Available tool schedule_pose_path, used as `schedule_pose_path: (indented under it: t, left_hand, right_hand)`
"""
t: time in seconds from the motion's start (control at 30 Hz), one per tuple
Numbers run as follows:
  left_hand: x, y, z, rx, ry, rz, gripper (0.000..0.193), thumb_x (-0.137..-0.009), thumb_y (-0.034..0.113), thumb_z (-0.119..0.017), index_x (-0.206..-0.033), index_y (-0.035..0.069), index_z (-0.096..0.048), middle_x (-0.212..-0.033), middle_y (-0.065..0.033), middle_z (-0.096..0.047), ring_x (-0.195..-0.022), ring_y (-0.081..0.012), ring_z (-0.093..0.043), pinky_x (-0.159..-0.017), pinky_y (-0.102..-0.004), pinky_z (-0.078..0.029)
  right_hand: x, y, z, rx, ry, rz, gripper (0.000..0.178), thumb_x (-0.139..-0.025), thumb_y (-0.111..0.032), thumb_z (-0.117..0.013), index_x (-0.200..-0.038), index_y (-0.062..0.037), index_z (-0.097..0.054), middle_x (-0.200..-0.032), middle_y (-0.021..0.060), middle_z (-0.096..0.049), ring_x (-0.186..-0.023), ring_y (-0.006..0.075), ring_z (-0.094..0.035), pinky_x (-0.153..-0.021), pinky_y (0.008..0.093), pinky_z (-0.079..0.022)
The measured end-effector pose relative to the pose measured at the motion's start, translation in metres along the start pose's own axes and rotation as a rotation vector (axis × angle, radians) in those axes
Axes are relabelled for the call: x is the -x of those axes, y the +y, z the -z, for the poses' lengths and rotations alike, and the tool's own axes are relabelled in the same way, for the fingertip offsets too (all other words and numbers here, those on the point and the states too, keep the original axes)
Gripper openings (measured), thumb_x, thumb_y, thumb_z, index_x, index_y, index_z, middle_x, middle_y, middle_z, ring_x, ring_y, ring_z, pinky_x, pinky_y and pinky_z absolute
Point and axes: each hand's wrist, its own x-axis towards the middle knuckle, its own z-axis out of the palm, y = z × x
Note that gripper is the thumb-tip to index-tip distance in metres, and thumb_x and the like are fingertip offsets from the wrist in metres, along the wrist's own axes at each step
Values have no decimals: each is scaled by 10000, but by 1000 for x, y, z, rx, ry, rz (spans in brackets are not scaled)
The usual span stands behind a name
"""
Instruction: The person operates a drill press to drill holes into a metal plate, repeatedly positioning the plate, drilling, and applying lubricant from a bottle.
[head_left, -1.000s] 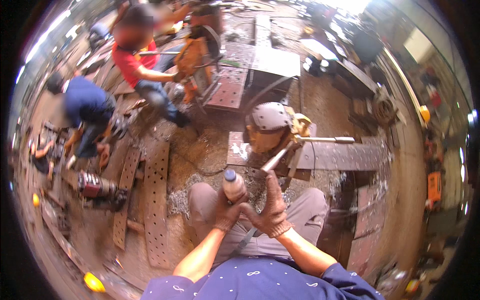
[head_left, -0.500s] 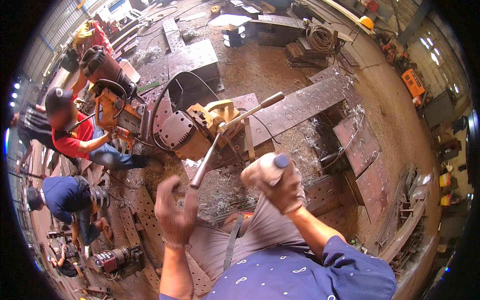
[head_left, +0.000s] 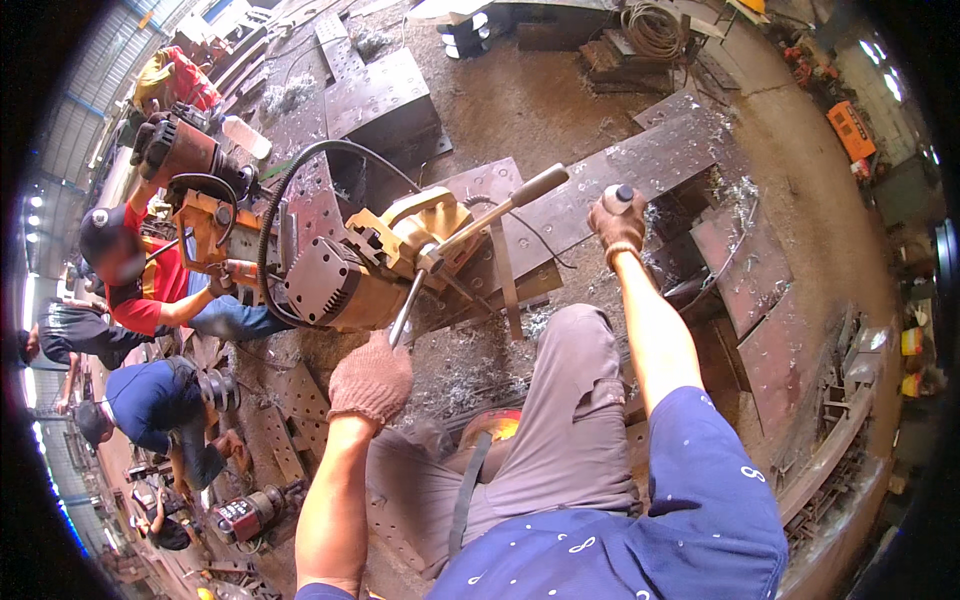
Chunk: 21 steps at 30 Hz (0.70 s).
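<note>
Fingers on the left hand (head_left: 371,381) look curled round the lever (head_left: 408,308) of the drill (head_left: 322,282) out front, right hand (head_left: 619,224) grips a bottle (head_left: 622,195) off right, so imo hold snug and steady.

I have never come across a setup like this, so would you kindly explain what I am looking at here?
There is no robot: a person works with two gloved hands. The view is from the left of two fisheye cameras worn on the head, looking down, so straight edges bend near the rim. The right hand holds a small bottle with a dark cap. The left hand covers the lower end of a lever on a yellow-and-grey machine; its fingers are hidden, so I can't confirm the grip. Nearby lie a long steel plate and scattered metal shavings. At left, someone in a red shirt is beside another machine.
</note>
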Motion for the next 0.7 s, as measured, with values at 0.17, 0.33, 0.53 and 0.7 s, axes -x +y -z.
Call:
schedule_pose_path:
  t: [0.17, 0.33, 0.53, 0.7]
  left_hand:
    - [1, 1, 0, 110, 58, -56, 435, -1069, 423, -577, -1090, 1, -679, -997, -344, -735, -1000, -552, -718, -898, -624, -551]
    - [0, 0, -1, 135, 83, -37, 401, -1043, 405, -593, -1045, 15, -685, -933, -330, -730, -959, -549, -721, -858, -625, -553]
    - [5, -2, -7, 142, 105, 7, 381, -1039, 390, -607, -1033, 16, -682, -905, -323, -728, -928, -546, -724, -833, -622, -557]
    - [-8, 15, 3, 172, 122, -79, 376, -1030, 396, -624, -1047, 28, -699, -898, -311, -738, -902, -538, -737, -820, -618, -564]
  right_hand:
    - [-51, 26, -41, -44, 91, 61, 643, -907, -312, -790, -1468, -109, -551, -1350, 224, -745, -1232, 380, -748, -1121, 425, -555]
    - [-77, 51, -77, 30, 83, 49, 689, -894, -326, -829, -1473, -93, -537, -1356, 216, -734, -1214, 376, -742, -1093, 446, -559]
    - [-25, 59, -123, -84, 96, -348, 711, -941, -246, -807, -1570, -89, -516, -1474, 208, -701, -1324, 388, -717, -1136, 439, -554]
    - [9, 190, -206, 979, -955, 182, 555, -955, -408, -747, -1276, 45, -738, -1256, 273, -771, -1284, 408, -718, -1066, 481, -572]
